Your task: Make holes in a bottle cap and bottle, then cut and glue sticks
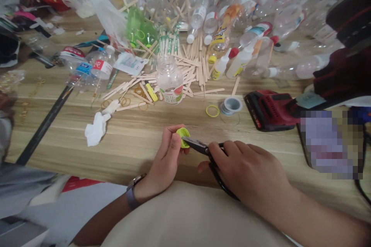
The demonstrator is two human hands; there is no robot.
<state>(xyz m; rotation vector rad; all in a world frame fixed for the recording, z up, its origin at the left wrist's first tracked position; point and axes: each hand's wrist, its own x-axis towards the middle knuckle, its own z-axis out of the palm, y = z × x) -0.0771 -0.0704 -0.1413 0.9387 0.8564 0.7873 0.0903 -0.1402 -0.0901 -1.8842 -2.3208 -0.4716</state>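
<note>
My left hand point(168, 150) pinches a yellow-green bottle cap point(183, 137), its hollow side turned toward the right. In my right hand point(246, 166) are black-handled scissors point(199, 146), their blades pointing left. The blade tips reach into the cap's opening; whether they touch the inside I cannot tell. Beyond the cap, a yellow-green plastic ring point(212, 111) lies flat on the wooden table beside a small spool of thin wire point(231, 105). A clear, wide-mouthed jar point(169, 81) with a fruit label stands uncapped farther back.
Many wooden sticks point(199, 69) lie scattered behind the jar. A red and black power tool point(272, 110) rests at the right, near a blurred-out phone point(333, 144). Crumpled tissue point(97, 127) and a yellow marker point(151, 92) lie left. Glue bottles point(222, 65) and clear plastic bottles point(199, 19) crowd the back.
</note>
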